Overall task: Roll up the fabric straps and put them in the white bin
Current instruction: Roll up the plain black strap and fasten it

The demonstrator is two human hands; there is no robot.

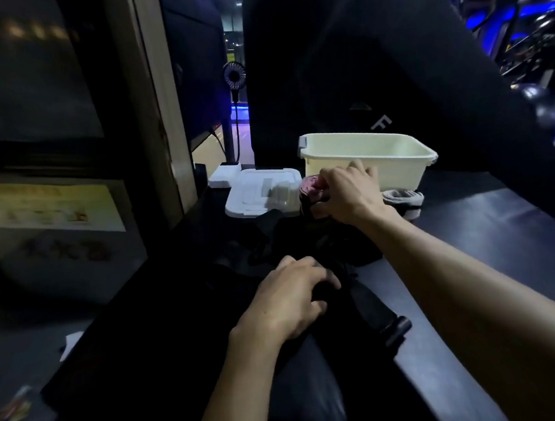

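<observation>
We work on a dark table (486,215) under dim light. At far left, off the table edge, we note a small white scrap of paper (71,343) lying lower down. Further in, at the back, a small handheld fan (234,76) stands upright on its stem, and just below it a white lid (262,195) lies flat on the table, with a small white box (224,177) touching its back left corner.

Our left hand (287,303) is low and central, fingers curled and gripping a black fabric strap (368,306); the strap runs rightward from the hand to a black buckle (397,331) near the table's front edge. More dark fabric is heaped beyond this hand; we cannot tell how many straps it holds.

Our right hand (347,192) reaches forward, fingers curled around a rolled pink strap (312,188), held just in front of the near wall of the white bin (394,166) and outside it. The bin sits upright, right of the lid; its interior is not visible from here. Just right of the right hand, a white-and-grey rolled strap (405,198) rests on the table beside the bin's front wall.
</observation>
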